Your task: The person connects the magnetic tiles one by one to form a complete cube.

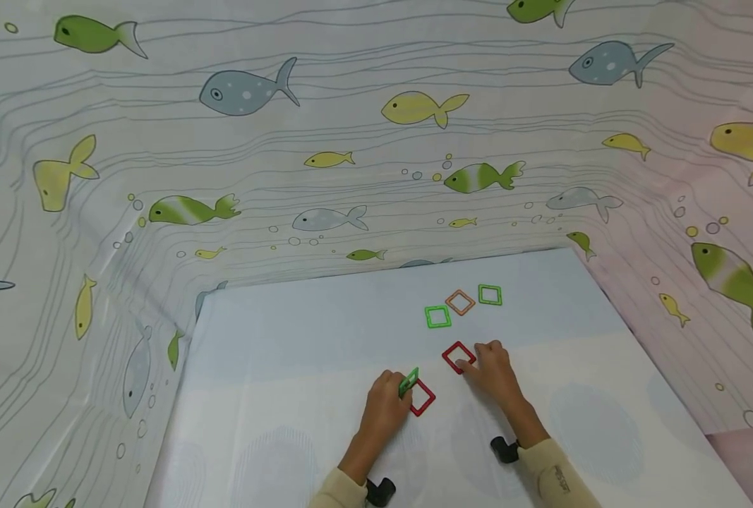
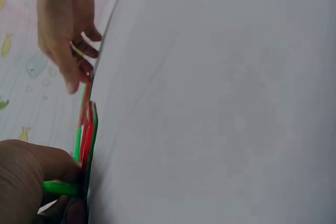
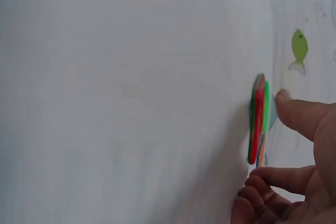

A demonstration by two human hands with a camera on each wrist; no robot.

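My left hand (image 1: 385,406) pinches a small green square frame (image 1: 408,382), tilted up from the table. Just beside those fingers lies a red square frame (image 1: 423,397), partly covered by them in the head view. To the right, a second red square frame (image 1: 459,358) lies turned like a diamond. My right hand (image 1: 494,370) is over its right side, thumb and fingers spread apart around it. Seen from the right wrist, this red frame (image 3: 258,124) has a green layer under it, between the thumb and the fingertips.
Beyond the hands lie a green square frame (image 1: 437,317), an orange one (image 1: 461,303) and another green one (image 1: 490,295). All are on a pale table (image 1: 274,353). A fish-patterned sheet (image 1: 325,183) surrounds the table. Black devices (image 1: 504,450) are at both wrists.
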